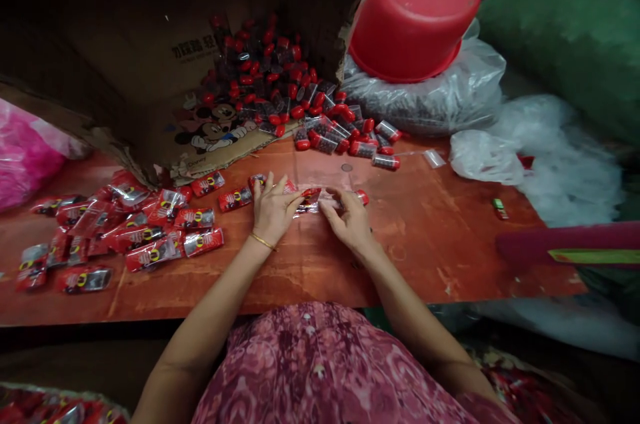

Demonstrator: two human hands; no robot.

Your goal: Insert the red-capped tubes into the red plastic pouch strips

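Between my two hands is a small clear plastic packet with red print (309, 204). My left hand (273, 211) pinches its left end between thumb and forefinger, the other fingers raised. At the other end my right hand (350, 221) is closed with its fingertips on the clear plastic. A small container's red cap (363, 197) shows just past the right fingers; they hide most of its body, and I cannot tell whether it is held. Close by the left hand lies a red printed packet (235, 198).
Several red packets (150, 254) cover the left of the red-brown table (310, 277). An open cardboard box (165, 77) spills dark-filled, red-capped containers (280, 91). A red tub (420, 11) rests upside down on a clear bag (425, 104) at the back right.
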